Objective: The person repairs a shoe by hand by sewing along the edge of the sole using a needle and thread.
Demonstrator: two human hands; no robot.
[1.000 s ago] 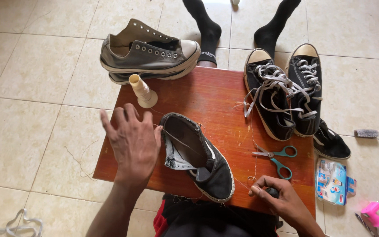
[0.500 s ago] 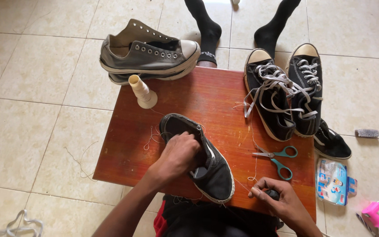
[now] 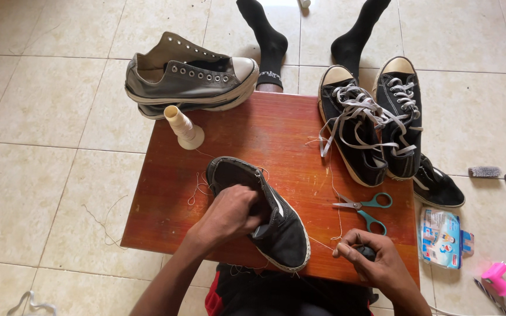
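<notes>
Probably light and floppy, that black shoe [image 3: 267, 216]: soft canvas upper over a stiffer rubber sole, best gripped at the sole edge or through the opening. Lying on its side near the front of the red-brown table [image 3: 165, 216], laces out, pale stitched rim along the sole. Left hand [image 3: 229, 213] pushed into the opening, fingers curled on the cloth. Right hand [image 3: 373, 263] at the table's front edge, fingers pinched together on a small dark tool and a taut thread [image 3: 323, 244]. Scissors [image 3: 365, 206] just beside.
</notes>
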